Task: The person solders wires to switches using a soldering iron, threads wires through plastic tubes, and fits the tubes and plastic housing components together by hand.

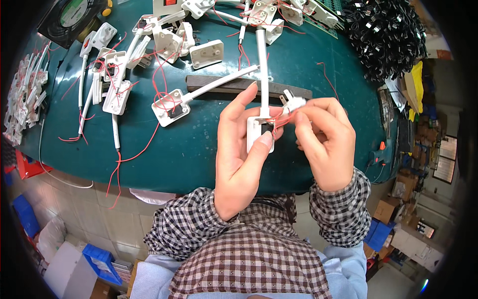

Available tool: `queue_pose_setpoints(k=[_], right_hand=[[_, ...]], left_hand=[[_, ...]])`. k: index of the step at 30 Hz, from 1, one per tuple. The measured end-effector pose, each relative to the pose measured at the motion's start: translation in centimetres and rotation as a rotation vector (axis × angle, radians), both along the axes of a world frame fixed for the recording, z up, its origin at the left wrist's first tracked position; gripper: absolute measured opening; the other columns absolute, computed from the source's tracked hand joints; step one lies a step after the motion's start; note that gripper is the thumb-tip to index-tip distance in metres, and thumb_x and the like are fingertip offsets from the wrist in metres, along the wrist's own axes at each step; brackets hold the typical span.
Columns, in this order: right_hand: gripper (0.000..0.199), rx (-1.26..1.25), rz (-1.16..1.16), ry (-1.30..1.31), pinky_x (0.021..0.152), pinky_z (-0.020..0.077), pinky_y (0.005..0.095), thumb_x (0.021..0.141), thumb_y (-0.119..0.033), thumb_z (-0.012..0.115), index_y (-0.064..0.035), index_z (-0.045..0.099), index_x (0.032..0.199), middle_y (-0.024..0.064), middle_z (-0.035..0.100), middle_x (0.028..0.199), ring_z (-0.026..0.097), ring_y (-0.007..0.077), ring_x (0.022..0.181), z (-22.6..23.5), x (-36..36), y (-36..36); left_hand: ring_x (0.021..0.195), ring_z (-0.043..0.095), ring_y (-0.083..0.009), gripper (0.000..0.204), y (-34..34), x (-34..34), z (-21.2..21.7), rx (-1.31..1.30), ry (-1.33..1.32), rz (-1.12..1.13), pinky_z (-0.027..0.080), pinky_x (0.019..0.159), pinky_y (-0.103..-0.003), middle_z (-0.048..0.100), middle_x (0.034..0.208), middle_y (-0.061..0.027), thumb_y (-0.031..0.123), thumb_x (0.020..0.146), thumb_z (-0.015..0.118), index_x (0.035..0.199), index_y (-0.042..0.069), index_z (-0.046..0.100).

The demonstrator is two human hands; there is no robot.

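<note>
White plastic switch housing point(259, 130) sits just right of the middle of the view, pinched in the left hand point(242, 157), whose thumb presses its face while the index finger stretches up toward 12 o'clock beside the white cable point(262, 70) running out of its top. At 3 o'clock from the housing, the right hand point(324, 142) is closed on a small white plug piece point(293, 103) with metal prongs, and thin red wires point(281, 119) run between that piece and the housing. Both hands hover close together above the dark green table point(199, 144). At 10 o'clock from the hands lies another white housing point(171, 107) on its cable, and a dark flat bar point(234, 85) lies at 12 o'clock. A heap of black cables point(386, 35) fills the 1 o'clock corner.
</note>
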State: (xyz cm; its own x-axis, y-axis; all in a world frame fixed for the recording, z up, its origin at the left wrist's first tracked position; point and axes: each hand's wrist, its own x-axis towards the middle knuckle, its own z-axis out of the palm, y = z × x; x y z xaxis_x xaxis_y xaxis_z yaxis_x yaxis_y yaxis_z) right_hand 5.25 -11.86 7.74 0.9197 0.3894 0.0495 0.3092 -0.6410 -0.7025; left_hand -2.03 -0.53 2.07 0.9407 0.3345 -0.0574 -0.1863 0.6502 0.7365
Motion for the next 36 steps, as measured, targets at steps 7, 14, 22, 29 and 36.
queue_pose_setpoints(k=[7,14,22,29,36], right_hand=[[0.017,0.222,0.037,0.199,0.056,0.0509,0.0181,0.087,-0.005,0.065,0.0018,0.064,0.103,0.0084,0.057,0.102,0.061,0.0076,0.069,0.3,0.3,0.2],[0.014,0.224,-0.041,0.370,0.058,0.0529,0.0188,0.086,-0.003,0.065,0.0047,0.062,0.098,0.0071,0.063,0.096,0.065,0.0099,0.072,0.3,-0.5,0.1],[0.022,0.547,-0.136,0.839,0.064,0.0579,0.0249,0.088,-0.003,0.062,0.0059,0.059,0.108,0.0126,0.066,0.097,0.066,0.0146,0.082,0.3,-0.7,-0.1],[0.022,0.602,-0.163,0.758,0.065,0.0586,0.0269,0.088,-0.006,0.063,0.0053,0.059,0.107,0.0108,0.066,0.092,0.064,0.0129,0.072,-1.0,-0.6,0.6],[0.020,0.683,-0.191,0.881,0.068,0.0591,0.0278,0.087,-0.001,0.062,0.0072,0.058,0.106,0.0128,0.067,0.090,0.068,0.0183,0.078,-1.8,-2.0,0.6]], left_hand=[[0.115,0.055,-0.0249,0.059,0.0,0.0,-0.3,0.083,-0.031,0.013,0.045,0.100,-0.038,0.052,0.125,-0.0213,0.002,0.092,0.047,0.144,0.002,0.018],[0.116,0.054,-0.0235,0.058,0.5,-0.1,-0.5,-0.039,-0.050,-0.037,0.044,0.099,-0.036,0.050,0.126,-0.0190,-0.002,0.094,0.041,0.145,0.003,0.016],[0.116,0.055,-0.0302,0.061,0.5,0.1,0.0,-0.032,-0.044,0.077,0.044,0.100,-0.041,0.049,0.126,-0.0254,0.005,0.093,0.046,0.146,0.006,0.014],[0.114,0.056,-0.0285,0.062,1.0,0.0,-0.1,0.100,-0.080,0.044,0.044,0.100,-0.040,0.053,0.122,-0.0251,0.001,0.092,0.046,0.145,0.003,0.015],[0.112,0.057,-0.0293,0.053,0.6,-0.2,0.1,-0.077,0.028,0.092,0.046,0.098,-0.039,0.051,0.125,-0.0251,0.000,0.093,0.044,0.141,0.004,0.020]])
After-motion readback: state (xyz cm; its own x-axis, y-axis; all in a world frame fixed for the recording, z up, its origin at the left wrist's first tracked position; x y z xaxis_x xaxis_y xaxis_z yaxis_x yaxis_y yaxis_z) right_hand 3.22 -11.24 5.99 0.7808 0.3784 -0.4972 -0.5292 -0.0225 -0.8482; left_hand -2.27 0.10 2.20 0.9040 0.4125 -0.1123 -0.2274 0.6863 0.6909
